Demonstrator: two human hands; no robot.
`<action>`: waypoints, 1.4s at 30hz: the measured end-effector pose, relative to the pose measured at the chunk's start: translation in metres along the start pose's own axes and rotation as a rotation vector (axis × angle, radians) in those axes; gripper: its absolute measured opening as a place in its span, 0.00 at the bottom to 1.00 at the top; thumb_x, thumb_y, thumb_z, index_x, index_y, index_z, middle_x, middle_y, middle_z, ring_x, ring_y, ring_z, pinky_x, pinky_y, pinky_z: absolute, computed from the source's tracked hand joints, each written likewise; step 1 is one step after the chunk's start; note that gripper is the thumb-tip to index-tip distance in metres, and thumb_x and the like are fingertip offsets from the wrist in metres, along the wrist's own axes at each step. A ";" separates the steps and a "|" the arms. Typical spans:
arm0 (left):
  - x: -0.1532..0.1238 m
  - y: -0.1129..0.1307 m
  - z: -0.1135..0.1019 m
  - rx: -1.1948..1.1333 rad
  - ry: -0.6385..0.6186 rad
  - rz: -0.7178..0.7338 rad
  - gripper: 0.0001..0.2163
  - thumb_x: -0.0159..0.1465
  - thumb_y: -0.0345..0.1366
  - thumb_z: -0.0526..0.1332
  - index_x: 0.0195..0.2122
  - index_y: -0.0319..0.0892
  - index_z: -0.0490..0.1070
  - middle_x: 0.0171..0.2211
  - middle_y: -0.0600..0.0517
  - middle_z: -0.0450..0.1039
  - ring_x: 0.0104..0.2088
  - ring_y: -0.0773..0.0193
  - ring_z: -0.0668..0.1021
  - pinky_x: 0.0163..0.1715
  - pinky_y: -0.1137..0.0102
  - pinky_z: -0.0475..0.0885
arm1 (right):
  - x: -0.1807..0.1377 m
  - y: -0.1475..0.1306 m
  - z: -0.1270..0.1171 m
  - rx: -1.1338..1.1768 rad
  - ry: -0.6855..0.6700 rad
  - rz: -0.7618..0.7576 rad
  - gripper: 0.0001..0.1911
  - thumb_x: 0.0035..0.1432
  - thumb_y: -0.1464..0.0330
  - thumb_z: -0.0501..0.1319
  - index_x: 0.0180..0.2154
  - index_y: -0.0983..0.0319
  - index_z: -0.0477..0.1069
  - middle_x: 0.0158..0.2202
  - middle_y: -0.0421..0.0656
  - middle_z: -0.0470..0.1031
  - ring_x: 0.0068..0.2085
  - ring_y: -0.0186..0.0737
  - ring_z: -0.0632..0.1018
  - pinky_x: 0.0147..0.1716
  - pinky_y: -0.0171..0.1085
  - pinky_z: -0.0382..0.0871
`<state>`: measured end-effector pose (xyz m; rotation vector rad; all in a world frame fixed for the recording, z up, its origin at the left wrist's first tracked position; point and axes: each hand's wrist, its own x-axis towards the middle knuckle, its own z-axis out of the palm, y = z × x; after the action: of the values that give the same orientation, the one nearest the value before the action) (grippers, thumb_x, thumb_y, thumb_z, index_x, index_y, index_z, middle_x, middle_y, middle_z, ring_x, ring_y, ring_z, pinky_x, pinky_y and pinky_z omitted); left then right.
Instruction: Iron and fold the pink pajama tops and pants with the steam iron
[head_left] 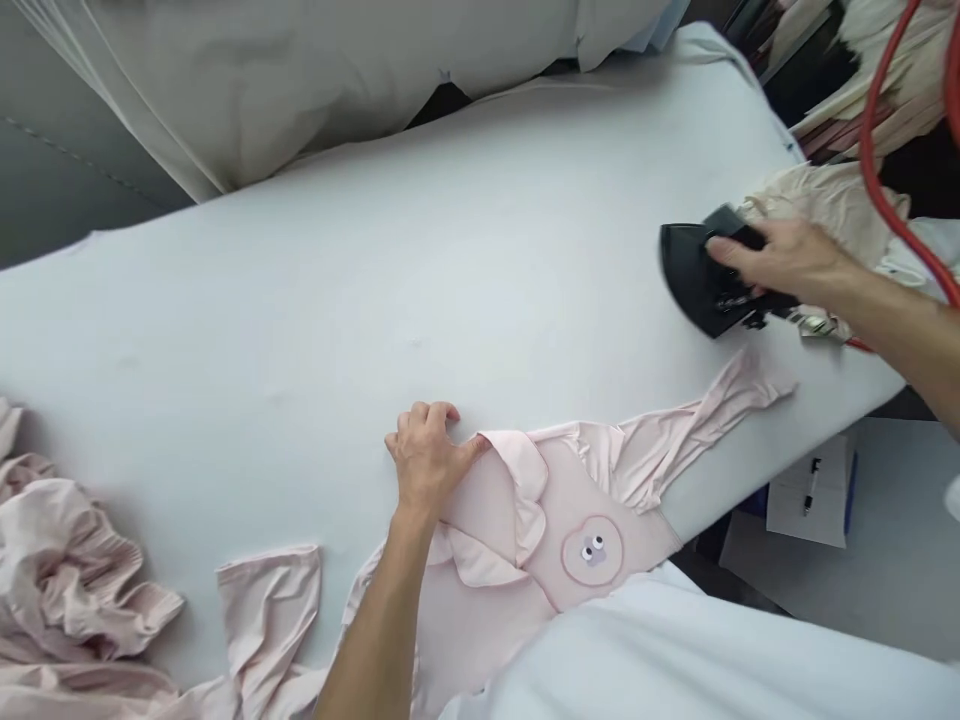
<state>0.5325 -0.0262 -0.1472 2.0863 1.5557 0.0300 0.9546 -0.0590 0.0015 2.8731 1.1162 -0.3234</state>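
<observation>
A small pale pink garment (555,510) with a frilled collar and a heart patch with two eyes lies at the near edge of the white padded ironing table (450,250). My left hand (427,460) rests on its collar edge, fingers curled and pinching the fabric. My right hand (780,260) is wrapped round the handle of a black iron (701,285) standing on the table's right end, apart from the garment. One sleeve (720,400) stretches toward the iron.
A heap of crumpled pink garments (67,580) lies at the near left. A red hose (881,150) curves down at the right. Cream cloth (817,195) lies behind the iron. Papers with a pen (810,490) sit below the table's right edge. Beige fabric (300,70) hangs at the back.
</observation>
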 end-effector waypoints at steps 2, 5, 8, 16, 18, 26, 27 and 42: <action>0.004 0.000 -0.003 0.000 -0.019 0.015 0.15 0.53 0.46 0.68 0.36 0.45 0.68 0.41 0.48 0.70 0.46 0.52 0.71 0.45 0.58 0.61 | -0.054 -0.034 0.007 0.076 -0.047 -0.133 0.35 0.56 0.40 0.54 0.37 0.67 0.73 0.21 0.44 0.71 0.19 0.31 0.70 0.25 0.35 0.60; 0.005 0.003 -0.005 -0.011 -0.001 0.029 0.15 0.54 0.49 0.66 0.32 0.44 0.67 0.39 0.49 0.71 0.45 0.52 0.72 0.45 0.57 0.61 | -0.157 -0.068 0.034 0.382 -0.143 -0.197 0.33 0.52 0.38 0.57 0.31 0.64 0.71 0.18 0.39 0.68 0.17 0.32 0.69 0.20 0.33 0.59; 0.005 0.007 -0.007 0.014 0.034 0.036 0.16 0.53 0.52 0.65 0.31 0.44 0.67 0.38 0.49 0.72 0.44 0.51 0.73 0.44 0.57 0.62 | -0.254 -0.090 0.085 0.719 -0.304 -0.041 0.33 0.56 0.36 0.51 0.28 0.61 0.66 0.16 0.37 0.65 0.15 0.35 0.67 0.16 0.33 0.58; -0.017 -0.048 -0.035 -0.066 -0.252 0.020 0.12 0.59 0.48 0.60 0.31 0.45 0.74 0.37 0.50 0.78 0.41 0.54 0.77 0.39 0.63 0.65 | -0.264 -0.148 0.132 0.087 -0.212 -0.263 0.32 0.63 0.41 0.46 0.33 0.61 0.69 0.30 0.49 0.78 0.35 0.49 0.79 0.30 0.38 0.64; -0.027 -0.063 -0.037 -0.161 -0.307 -0.042 0.09 0.60 0.43 0.59 0.28 0.45 0.75 0.32 0.52 0.78 0.37 0.58 0.77 0.37 0.65 0.65 | -0.233 -0.157 0.119 -0.106 -0.285 -0.460 0.33 0.61 0.39 0.47 0.35 0.62 0.70 0.31 0.50 0.78 0.36 0.50 0.80 0.31 0.38 0.63; -0.036 -0.081 -0.018 -0.319 -0.059 -0.056 0.11 0.62 0.41 0.56 0.28 0.44 0.75 0.29 0.50 0.75 0.31 0.61 0.74 0.37 0.64 0.65 | -0.197 -0.226 0.106 -0.502 -0.648 -1.247 0.32 0.61 0.42 0.51 0.34 0.65 0.72 0.26 0.50 0.77 0.28 0.50 0.79 0.26 0.37 0.61; -0.038 -0.085 -0.021 -0.324 -0.017 0.030 0.10 0.61 0.39 0.56 0.34 0.44 0.76 0.34 0.49 0.75 0.35 0.60 0.75 0.39 0.63 0.65 | -0.200 -0.230 0.107 -0.513 -0.642 -1.241 0.31 0.61 0.43 0.51 0.35 0.65 0.72 0.26 0.51 0.77 0.28 0.50 0.79 0.26 0.37 0.60; 0.016 -0.096 -0.055 -0.088 -0.471 0.613 0.03 0.54 0.36 0.64 0.28 0.50 0.78 0.45 0.51 0.73 0.49 0.54 0.69 0.50 0.57 0.59 | -0.352 -0.211 0.143 -0.054 -0.522 -0.523 0.31 0.63 0.43 0.49 0.37 0.63 0.71 0.32 0.52 0.79 0.36 0.54 0.81 0.33 0.41 0.66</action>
<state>0.4354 0.0287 -0.1454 2.2136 0.6060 -0.1578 0.5343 -0.1526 -0.0576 2.1903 1.6753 -0.9686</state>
